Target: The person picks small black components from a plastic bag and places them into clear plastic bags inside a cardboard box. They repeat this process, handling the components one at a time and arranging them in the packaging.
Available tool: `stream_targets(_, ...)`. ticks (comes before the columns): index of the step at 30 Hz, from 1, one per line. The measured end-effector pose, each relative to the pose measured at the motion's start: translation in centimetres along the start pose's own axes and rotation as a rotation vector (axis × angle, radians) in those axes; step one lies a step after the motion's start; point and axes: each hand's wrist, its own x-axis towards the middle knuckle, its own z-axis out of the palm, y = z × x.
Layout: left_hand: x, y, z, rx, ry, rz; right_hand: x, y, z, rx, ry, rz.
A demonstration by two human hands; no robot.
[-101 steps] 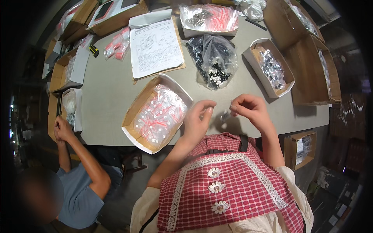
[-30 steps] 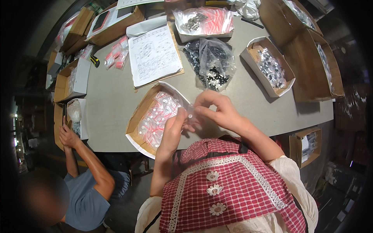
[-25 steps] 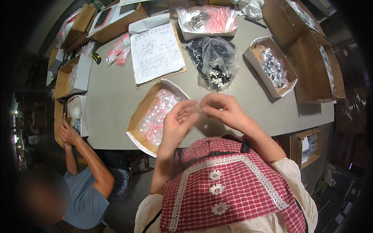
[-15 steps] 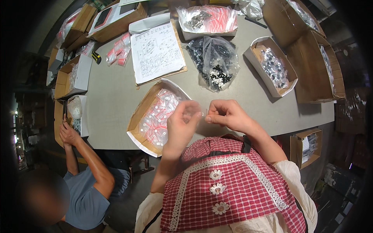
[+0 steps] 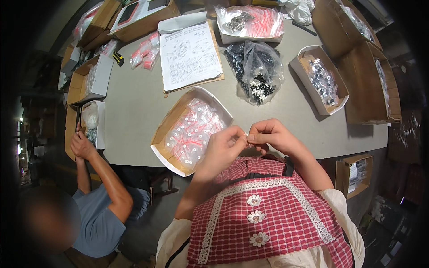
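Observation:
In front of my apron my two hands meet, fingertips nearly touching. My left hand (image 5: 227, 146) is closed in a pinch on a small whitish piece (image 5: 246, 133), too tiny to name. Thumb and forefinger of my right hand (image 5: 275, 135) are pinched at the same spot; what they grip is mostly hidden. Just left of my hands lies an open cardboard box (image 5: 160, 148), tilted on the table. Inside it are many small clear zip bags (image 5: 190, 129) with red seal strips and small white round parts.
Beyond my hands lie a clear bag of black and white parts (image 5: 257, 76), a printed drawing sheet (image 5: 187, 58) and a box of red-striped bags (image 5: 257, 24). A box of bagged parts (image 5: 321, 82) stands right. At left, a co-worker's hands (image 5: 82, 145) reach a box; a yellow-black cutter (image 5: 118, 59) lies beyond.
My hands have come closer together, and their fingertips now meet at the small piece. The whole view has shifted slightly to the right. The co-worker's hands stay by the same box.

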Motion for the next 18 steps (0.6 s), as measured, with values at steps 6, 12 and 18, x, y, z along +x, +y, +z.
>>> stream_targets(6, -0.2, 0.1, 1.7, 0.471, 0.265, 0.359, 0.3, 0.8, 1.0, -0.892, 0.452, -0.592)
stream_targets(12, 1.3, 0.5, 1.9, 0.645, 0.330, 0.656, 1.4, 1.9, 0.1, -0.439, 0.500, -0.439)
stream_targets(18, 1.6, -0.9, 1.9, 0.672, 0.274, 0.677, 1.6, 2.3, -0.5, -0.390, 0.441, -0.395)
